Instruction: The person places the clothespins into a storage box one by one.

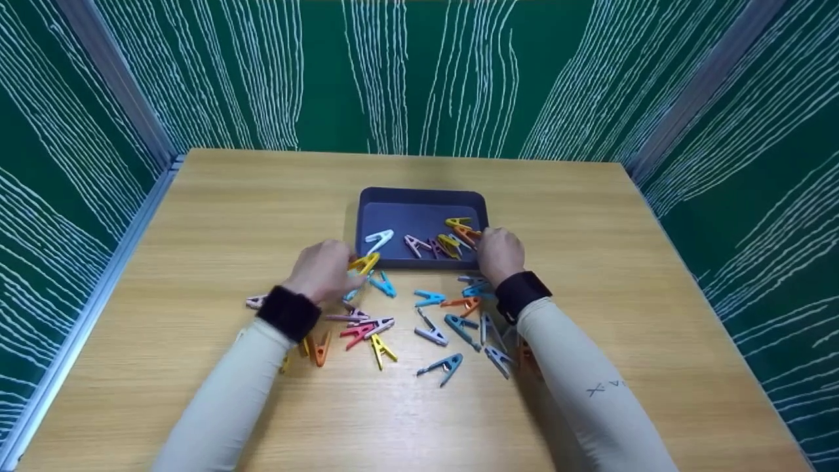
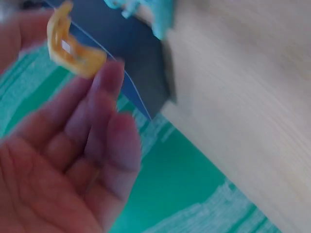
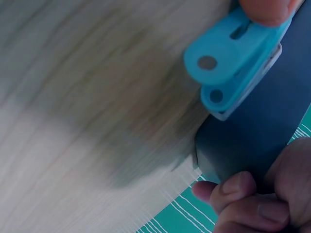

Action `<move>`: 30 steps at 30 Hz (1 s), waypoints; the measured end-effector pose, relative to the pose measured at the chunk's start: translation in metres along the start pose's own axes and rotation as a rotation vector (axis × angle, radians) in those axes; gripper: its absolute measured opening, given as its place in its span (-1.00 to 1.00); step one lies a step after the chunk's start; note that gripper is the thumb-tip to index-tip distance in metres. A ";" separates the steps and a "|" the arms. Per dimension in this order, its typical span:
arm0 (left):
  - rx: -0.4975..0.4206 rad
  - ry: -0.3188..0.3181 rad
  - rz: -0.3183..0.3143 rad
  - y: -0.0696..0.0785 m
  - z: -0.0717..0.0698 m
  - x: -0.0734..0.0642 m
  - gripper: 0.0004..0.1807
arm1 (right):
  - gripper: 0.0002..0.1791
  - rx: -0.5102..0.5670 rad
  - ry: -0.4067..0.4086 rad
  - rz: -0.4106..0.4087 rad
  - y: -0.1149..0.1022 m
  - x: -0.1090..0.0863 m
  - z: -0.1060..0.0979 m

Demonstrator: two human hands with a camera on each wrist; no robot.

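My left hand (image 1: 324, 272) pinches a yellow clothespin (image 1: 364, 263) at the front left of the dark tray (image 1: 419, 264). The left wrist view shows that yellow clothespin (image 2: 73, 48), blurred, between thumb and fingertips. Over the tray's front right corner is my right hand (image 1: 502, 254). Its thumb covers one end of a light blue clothespin (image 3: 233, 53) in the right wrist view, and the other fingers (image 3: 252, 208) are curled beside the tray. The head view hides this blue one. Inside the tray lie a white clothespin (image 1: 379, 240), a pink one (image 1: 415, 245) and several others toward the right.
Loose clothespins are scattered on the wooden table (image 1: 223, 216) in front of the tray, among them a teal one (image 1: 442, 368), a yellow one (image 1: 382, 351) and an orange one (image 1: 319, 349). Some lie partly under the forearms. Green walls (image 1: 328, 78) with white lines enclose the table.
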State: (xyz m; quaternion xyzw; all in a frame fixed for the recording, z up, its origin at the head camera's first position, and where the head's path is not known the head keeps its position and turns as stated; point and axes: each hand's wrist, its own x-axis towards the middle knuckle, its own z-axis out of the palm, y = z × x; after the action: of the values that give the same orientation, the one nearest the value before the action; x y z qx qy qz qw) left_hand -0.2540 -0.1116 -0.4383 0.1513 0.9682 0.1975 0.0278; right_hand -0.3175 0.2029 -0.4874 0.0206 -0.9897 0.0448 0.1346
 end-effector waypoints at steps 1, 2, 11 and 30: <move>0.005 0.020 -0.004 0.005 0.002 0.005 -0.72 | -0.76 0.001 -0.003 0.001 0.000 0.000 0.000; 0.019 0.041 -0.004 0.009 0.004 0.010 -0.70 | -0.76 0.002 -0.006 0.000 0.000 0.000 0.001; 0.158 0.164 -0.007 0.030 0.018 0.050 -0.65 | -0.79 0.007 -0.016 0.003 0.000 -0.001 0.002; 0.219 0.235 0.028 0.032 0.039 0.070 -0.49 | -0.75 -0.009 -0.037 0.002 0.000 0.001 -0.001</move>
State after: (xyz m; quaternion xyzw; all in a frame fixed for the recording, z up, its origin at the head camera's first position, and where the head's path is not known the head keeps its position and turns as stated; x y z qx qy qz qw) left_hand -0.3072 -0.0474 -0.4614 0.1429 0.9783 0.1076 -0.1050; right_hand -0.3183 0.2034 -0.4859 0.0196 -0.9922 0.0402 0.1165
